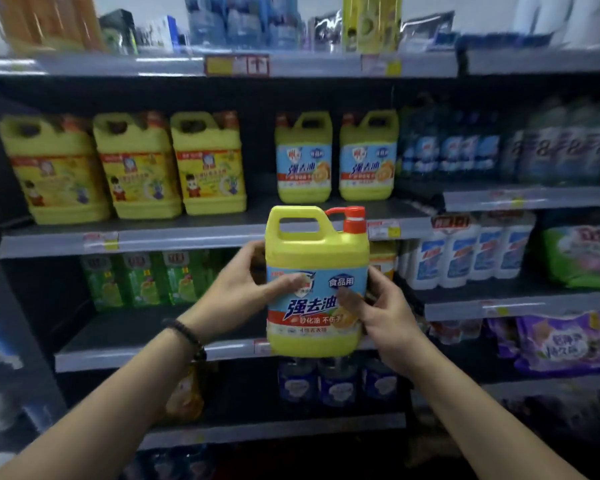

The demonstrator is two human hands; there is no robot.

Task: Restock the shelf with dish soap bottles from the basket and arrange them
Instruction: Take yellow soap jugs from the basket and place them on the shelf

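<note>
1. Your left hand [234, 296] and right hand [385, 315] clasp the dish soap bottle [317, 258] by its sides; it is upright, in the air before the shelf [187, 239].
2. Two matching bottles [303, 157] stand on that shelf behind it; three yellow-labelled jugs [136, 168] stand further left, with a gap between the groups.

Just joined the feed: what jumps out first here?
The yellow dish soap bottle with a red pump, held upright mid-frame between the left hand and right hand. Behind it, on the shelf above, stand two matching blue-labelled bottles, with three yellow-labelled jugs to their left across a gap.
</note>
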